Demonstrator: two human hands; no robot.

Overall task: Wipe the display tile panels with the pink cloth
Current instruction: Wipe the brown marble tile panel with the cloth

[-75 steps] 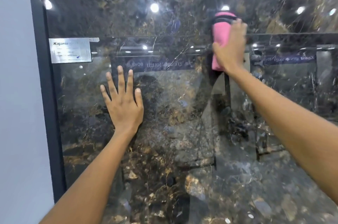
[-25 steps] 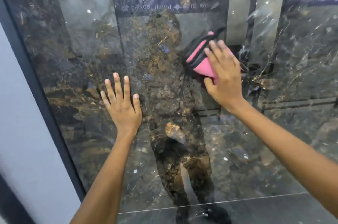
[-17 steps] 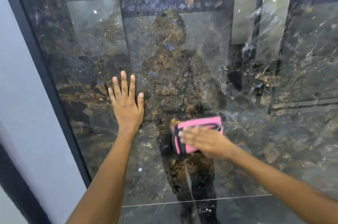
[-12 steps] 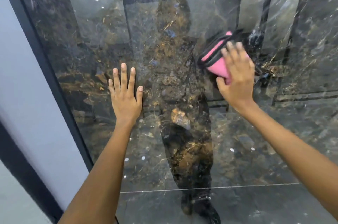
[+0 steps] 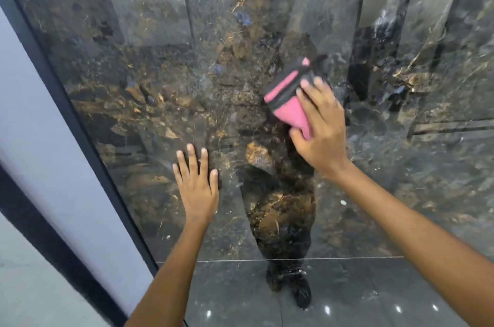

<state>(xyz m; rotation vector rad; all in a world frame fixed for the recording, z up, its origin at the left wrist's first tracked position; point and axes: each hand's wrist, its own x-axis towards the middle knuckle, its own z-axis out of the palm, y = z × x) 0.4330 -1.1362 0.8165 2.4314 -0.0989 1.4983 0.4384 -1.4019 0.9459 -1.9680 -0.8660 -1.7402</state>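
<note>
Panel [image 5: 401, 193]: glossy dark marble face, open from 12 to 6 o'clock of the right hand [image 5: 320, 126]. At 9 o'clock of that hand, bare panel up to the black frame [image 5: 80, 123]. At 7 o'clock, left hand [image 5: 196, 187] flat on the panel, well apart. Cloth [image 5: 290, 110] under the right fingers.

Black frame strip [image 5: 80, 123] — pale grey wall [image 5: 34, 139] beside it.

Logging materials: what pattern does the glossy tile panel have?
Dark marble-like tile panel with brown-gold veining and patches, seen in the head view.
</note>
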